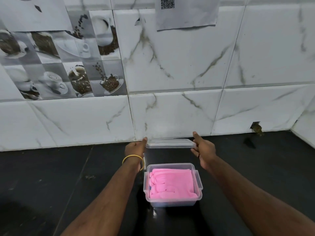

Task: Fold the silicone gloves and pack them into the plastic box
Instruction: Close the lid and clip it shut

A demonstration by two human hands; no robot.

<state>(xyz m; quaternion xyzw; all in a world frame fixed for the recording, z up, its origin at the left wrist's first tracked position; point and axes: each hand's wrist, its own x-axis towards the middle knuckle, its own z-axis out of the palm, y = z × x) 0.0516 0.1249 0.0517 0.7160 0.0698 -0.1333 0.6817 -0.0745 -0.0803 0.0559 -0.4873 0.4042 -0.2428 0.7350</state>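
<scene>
A clear plastic box point(198, 184) stands on the black counter in front of me, with no lid on it. Folded pink silicone gloves point(172, 182) lie inside and fill most of it. Beyond the box, near the wall, both hands hold the clear lid point(170, 143) flat above the counter. My left hand point(135, 148), with a gold bangle on the wrist, grips the lid's left end. My right hand point(203, 148) grips its right end, thumb raised.
The black counter point(51, 184) runs left and right of the box. A white marble-tiled wall point(170, 108) rises just behind the lid. A paper sheet with a code hangs high on the wall point(186, 12). A small hole sits in the wall at the right point(256, 127).
</scene>
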